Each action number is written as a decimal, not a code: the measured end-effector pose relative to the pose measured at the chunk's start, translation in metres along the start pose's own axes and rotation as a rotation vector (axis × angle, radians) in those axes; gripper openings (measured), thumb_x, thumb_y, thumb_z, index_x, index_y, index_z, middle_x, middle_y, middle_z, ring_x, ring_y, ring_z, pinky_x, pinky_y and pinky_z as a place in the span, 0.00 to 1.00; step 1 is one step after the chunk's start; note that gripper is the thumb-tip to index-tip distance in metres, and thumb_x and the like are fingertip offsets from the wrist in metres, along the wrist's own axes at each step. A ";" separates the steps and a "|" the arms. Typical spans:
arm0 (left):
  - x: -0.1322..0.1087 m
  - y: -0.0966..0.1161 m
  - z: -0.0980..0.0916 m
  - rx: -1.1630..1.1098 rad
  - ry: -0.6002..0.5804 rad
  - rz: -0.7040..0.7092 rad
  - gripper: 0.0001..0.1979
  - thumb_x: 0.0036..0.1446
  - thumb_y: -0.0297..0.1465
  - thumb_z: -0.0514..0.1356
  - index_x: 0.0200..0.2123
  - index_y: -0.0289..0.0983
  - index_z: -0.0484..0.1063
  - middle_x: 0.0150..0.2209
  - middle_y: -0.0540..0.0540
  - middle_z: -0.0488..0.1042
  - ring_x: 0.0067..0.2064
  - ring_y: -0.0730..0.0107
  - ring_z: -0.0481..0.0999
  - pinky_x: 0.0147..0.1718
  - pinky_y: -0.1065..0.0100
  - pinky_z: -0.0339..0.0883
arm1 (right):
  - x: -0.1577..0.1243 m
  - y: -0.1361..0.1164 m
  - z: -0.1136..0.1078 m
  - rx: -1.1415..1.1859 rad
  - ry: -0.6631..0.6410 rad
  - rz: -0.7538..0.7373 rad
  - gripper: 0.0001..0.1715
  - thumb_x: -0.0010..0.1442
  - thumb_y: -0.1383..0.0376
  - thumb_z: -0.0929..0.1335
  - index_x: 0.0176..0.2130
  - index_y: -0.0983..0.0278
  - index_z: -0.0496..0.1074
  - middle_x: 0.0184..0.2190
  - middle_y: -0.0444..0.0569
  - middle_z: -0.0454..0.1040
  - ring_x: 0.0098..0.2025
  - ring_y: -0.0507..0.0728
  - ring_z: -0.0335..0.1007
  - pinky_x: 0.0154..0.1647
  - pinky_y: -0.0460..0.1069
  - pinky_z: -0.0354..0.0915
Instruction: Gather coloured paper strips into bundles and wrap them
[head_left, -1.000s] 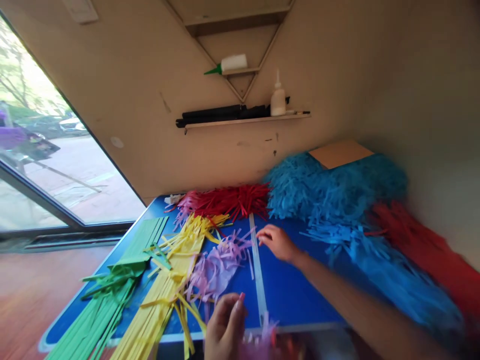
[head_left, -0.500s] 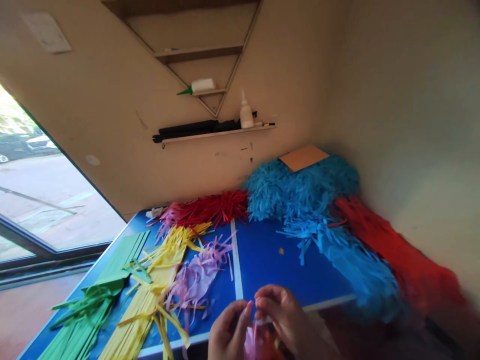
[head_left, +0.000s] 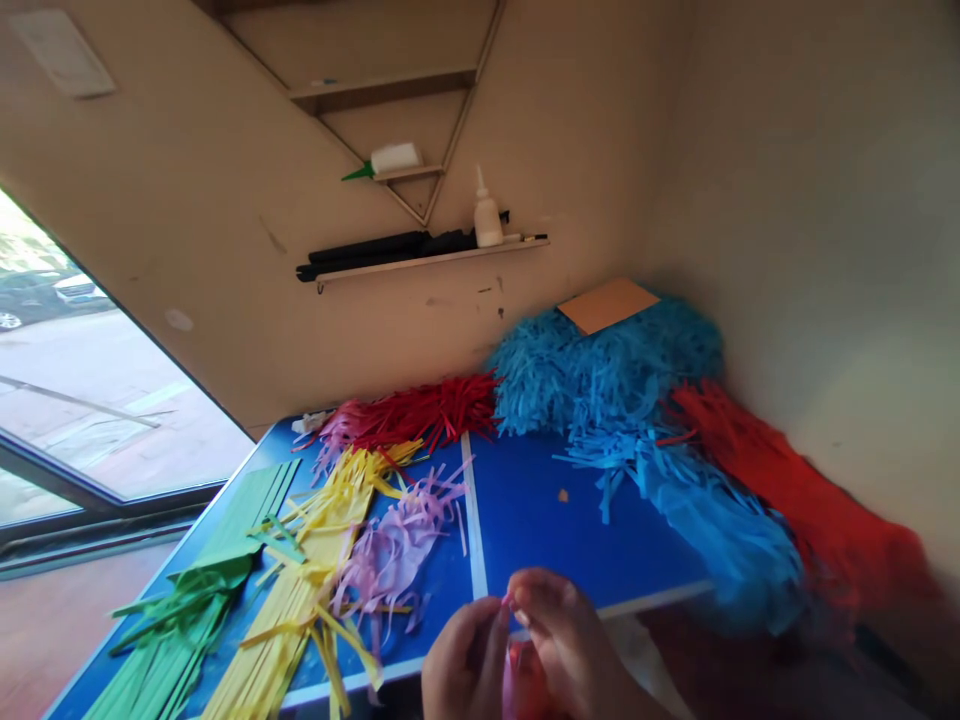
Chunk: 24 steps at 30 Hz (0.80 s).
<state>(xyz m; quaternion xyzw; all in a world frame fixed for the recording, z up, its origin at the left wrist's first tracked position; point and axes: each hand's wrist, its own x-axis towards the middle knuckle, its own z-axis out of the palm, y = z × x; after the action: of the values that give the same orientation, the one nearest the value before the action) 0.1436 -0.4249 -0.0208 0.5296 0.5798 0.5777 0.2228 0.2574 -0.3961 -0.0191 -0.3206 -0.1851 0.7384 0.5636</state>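
Observation:
My left hand [head_left: 466, 655] and my right hand [head_left: 556, 635] meet fingertip to fingertip at the near edge of the blue table [head_left: 540, 530]. Both are pinched on a thin pink paper strip [head_left: 507, 600], whose end shows between the fingertips. Below them hangs a pink and red bunch of paper strips [head_left: 525, 675], partly hidden by the hands. Nearest on the tabletop is a lilac fringed paper bundle [head_left: 394, 550], left of my hands. Beyond it lie yellow paper strips [head_left: 300, 600] and green paper strips [head_left: 176, 620].
Blue fringed paper [head_left: 607, 375] is heaped at the back, with an orange card [head_left: 609, 305] on top. Red fringe [head_left: 427, 412] lies along the wall and red paper [head_left: 795, 490] at right. A wall shelf [head_left: 427, 262] holds a white bottle [head_left: 487, 218]. A glass window [head_left: 97, 370] is at left.
My fingertips have come closer together, and the pink strip is now pinched between both hands. The view has shifted slightly; the paper on the table lies as before.

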 end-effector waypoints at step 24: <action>0.004 0.010 -0.017 0.030 -0.124 0.110 0.13 0.58 0.44 0.61 0.27 0.42 0.76 0.26 0.47 0.76 0.29 0.67 0.75 0.30 0.71 0.70 | -0.001 0.008 -0.017 -0.494 -0.170 -0.296 0.16 0.53 0.53 0.75 0.35 0.62 0.76 0.32 0.48 0.75 0.37 0.58 0.70 0.42 0.50 0.65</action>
<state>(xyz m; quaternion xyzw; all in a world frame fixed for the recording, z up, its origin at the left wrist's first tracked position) 0.1313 -0.4308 -0.0063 0.5988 0.5434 0.5464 0.2181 0.2638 -0.4011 -0.0363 -0.3547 -0.4504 0.6050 0.5526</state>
